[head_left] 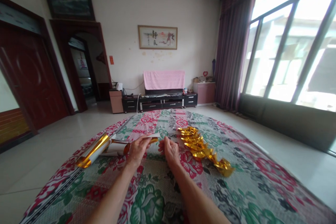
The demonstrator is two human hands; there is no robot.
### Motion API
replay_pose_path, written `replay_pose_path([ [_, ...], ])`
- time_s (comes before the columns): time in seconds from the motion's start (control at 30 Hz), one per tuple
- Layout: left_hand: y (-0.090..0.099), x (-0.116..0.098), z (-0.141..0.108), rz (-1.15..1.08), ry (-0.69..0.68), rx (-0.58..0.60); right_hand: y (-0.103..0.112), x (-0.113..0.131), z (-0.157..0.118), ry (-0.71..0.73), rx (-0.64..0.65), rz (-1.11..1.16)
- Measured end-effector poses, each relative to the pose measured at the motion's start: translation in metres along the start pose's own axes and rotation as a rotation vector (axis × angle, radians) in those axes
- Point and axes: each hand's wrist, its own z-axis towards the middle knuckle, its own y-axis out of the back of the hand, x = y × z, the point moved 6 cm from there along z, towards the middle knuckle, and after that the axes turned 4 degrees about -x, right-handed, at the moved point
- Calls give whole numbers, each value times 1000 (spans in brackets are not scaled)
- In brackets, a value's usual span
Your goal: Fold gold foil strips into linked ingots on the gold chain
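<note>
My left hand [138, 150] pinches a small piece of gold foil paper [154, 140], whose pale side faces up along its upper edge. Close to the paper's right end, my right hand [170, 149] is half curled, its fingers somewhat apart and nothing visible between them. Right of my hands, a row of folded gold foil pieces [199, 143] lies on the patterned tablecloth [149, 199]. Left of my hands are a curled gold-and-white foil sheet [96, 148] and, partly behind my left hand, a roll of white-backed foil [115, 148].
The cloth-covered table has a rounded far edge. Beyond it stands a low black cabinet [160, 104] with a pink cloth [164, 79] above it. Tall windows [283, 52] and a purple curtain [232, 49] are at right, a dark red door [28, 73] at left.
</note>
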Motion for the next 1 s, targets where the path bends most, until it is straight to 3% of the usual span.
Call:
replay_pose_path([
  [0.17, -17, -12, -8, 149, -308, 165, -18, -4, -7, -306, 319, 461],
  [0.3, -30, -14, -18, 297, -424, 299, -22, -7, -10, -506, 442, 714],
  [0.6, -38, -12, -31, 455, -519, 409, -11, -11, -4, -552, 438, 677],
  [0.83, -40, -15, -35, 533, -558, 421, -9, -33, 1, -668, 273, 645],
  [1.0, -44, -9, -41, 625, -644, 465, -9, -32, 2, -700, 258, 720],
])
